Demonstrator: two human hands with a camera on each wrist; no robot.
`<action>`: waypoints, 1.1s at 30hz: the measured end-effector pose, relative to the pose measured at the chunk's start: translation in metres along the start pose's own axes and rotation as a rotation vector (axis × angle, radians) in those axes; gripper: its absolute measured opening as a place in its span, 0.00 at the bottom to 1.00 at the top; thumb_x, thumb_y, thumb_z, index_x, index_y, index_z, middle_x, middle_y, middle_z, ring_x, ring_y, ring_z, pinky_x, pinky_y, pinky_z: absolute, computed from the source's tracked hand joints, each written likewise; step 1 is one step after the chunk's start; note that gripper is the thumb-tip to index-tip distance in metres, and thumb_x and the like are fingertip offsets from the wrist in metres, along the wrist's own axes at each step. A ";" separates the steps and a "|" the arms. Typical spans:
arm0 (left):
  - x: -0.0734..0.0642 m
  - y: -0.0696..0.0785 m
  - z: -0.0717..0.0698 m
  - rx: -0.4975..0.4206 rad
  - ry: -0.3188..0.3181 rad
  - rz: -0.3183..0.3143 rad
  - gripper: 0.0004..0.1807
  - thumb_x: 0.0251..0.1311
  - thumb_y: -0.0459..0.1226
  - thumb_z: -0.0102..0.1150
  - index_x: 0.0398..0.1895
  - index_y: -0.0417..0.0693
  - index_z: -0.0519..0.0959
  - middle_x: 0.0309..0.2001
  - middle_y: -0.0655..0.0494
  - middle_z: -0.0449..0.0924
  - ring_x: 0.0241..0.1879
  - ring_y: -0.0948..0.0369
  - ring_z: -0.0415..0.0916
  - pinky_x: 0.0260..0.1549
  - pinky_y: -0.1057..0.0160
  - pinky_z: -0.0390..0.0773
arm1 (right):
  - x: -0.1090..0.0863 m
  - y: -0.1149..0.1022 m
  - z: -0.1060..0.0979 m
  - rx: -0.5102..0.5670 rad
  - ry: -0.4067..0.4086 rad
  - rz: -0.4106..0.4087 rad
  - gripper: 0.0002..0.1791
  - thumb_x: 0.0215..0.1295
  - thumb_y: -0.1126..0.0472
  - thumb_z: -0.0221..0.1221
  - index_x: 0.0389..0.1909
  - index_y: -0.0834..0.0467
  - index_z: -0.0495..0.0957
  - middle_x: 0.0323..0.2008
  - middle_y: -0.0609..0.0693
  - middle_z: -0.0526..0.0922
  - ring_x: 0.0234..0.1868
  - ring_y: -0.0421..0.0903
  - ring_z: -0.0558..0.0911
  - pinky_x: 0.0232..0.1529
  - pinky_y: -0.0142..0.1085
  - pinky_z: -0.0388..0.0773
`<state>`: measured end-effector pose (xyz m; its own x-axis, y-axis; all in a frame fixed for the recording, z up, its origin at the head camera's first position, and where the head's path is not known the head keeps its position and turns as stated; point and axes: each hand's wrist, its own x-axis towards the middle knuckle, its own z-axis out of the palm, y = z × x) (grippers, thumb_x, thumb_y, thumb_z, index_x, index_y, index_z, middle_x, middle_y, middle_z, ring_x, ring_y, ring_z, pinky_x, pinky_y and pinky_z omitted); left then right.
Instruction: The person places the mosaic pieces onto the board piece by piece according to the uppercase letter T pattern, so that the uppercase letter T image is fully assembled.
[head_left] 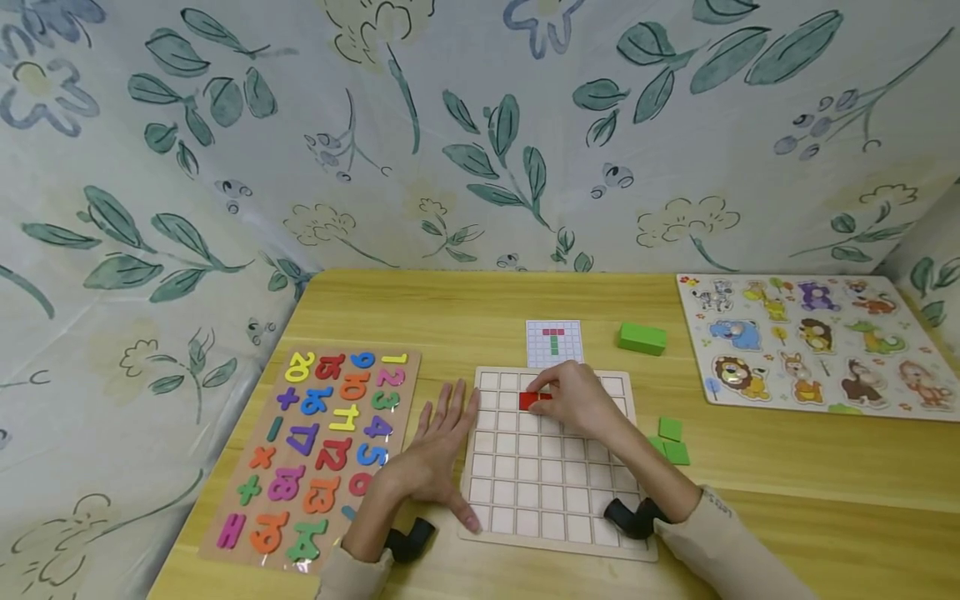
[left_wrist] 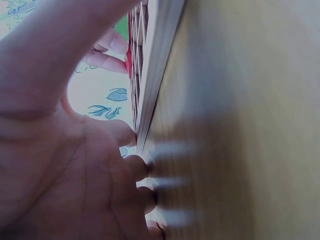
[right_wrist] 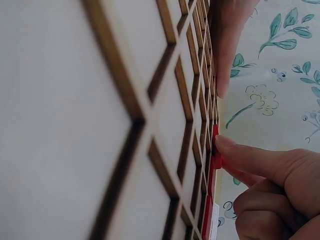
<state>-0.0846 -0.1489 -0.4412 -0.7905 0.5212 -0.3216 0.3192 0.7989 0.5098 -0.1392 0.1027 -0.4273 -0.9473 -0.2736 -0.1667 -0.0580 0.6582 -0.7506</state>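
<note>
A wooden grid board (head_left: 517, 492) with square cells lies on the table. My right hand (head_left: 573, 400) is over its upper part and pinches a red square tile (head_left: 528, 402) between thumb and fingers. More red (head_left: 546, 397) shows just to the right, partly hidden by the hand. Seen from the right wrist, the pinched tile (right_wrist: 216, 147) is right at the grid's surface, with another red tile (right_wrist: 207, 215) set in the grid nearer the camera. Fingers spread, my left hand (head_left: 435, 454) rests along the board's left edge, thumb at the lower left corner.
Behind the board lies a pattern card (head_left: 553, 350) with a red and green T. A green block (head_left: 641, 338) and several loose green tiles (head_left: 676, 453) are to the right. A number puzzle (head_left: 262, 433) lies left; an animal puzzle (head_left: 772, 358) lies at the back right.
</note>
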 end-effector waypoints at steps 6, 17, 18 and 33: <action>0.000 0.000 0.000 0.000 -0.002 0.000 0.91 0.24 0.56 0.90 0.84 0.46 0.29 0.83 0.42 0.15 0.82 0.44 0.12 0.80 0.36 0.25 | 0.001 0.003 0.000 0.061 0.019 0.065 0.10 0.52 0.64 0.78 0.37 0.55 0.92 0.11 0.41 0.61 0.20 0.39 0.59 0.23 0.29 0.53; 0.000 0.000 0.000 0.001 -0.004 0.003 0.91 0.25 0.56 0.90 0.84 0.45 0.29 0.83 0.42 0.15 0.82 0.43 0.12 0.80 0.36 0.25 | 0.002 0.006 0.000 0.120 0.000 0.091 0.11 0.51 0.63 0.79 0.37 0.53 0.93 0.11 0.41 0.60 0.18 0.38 0.57 0.20 0.28 0.50; 0.000 0.000 0.000 0.001 -0.004 0.003 0.91 0.25 0.56 0.90 0.84 0.45 0.29 0.83 0.42 0.15 0.82 0.43 0.12 0.80 0.36 0.25 | 0.002 0.006 0.000 0.123 -0.002 0.087 0.11 0.51 0.63 0.79 0.37 0.53 0.93 0.11 0.41 0.60 0.18 0.38 0.57 0.20 0.28 0.50; -0.001 0.000 0.000 0.007 -0.004 0.009 0.91 0.24 0.57 0.90 0.84 0.45 0.29 0.83 0.42 0.15 0.82 0.43 0.12 0.80 0.36 0.25 | 0.001 0.018 -0.017 0.137 -0.130 0.033 0.15 0.60 0.61 0.74 0.50 0.54 0.90 0.14 0.42 0.59 0.19 0.40 0.55 0.21 0.29 0.52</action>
<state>-0.0844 -0.1495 -0.4410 -0.7854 0.5296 -0.3206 0.3301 0.7964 0.5067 -0.1462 0.1260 -0.4303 -0.8986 -0.3477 -0.2678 0.0247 0.5692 -0.8219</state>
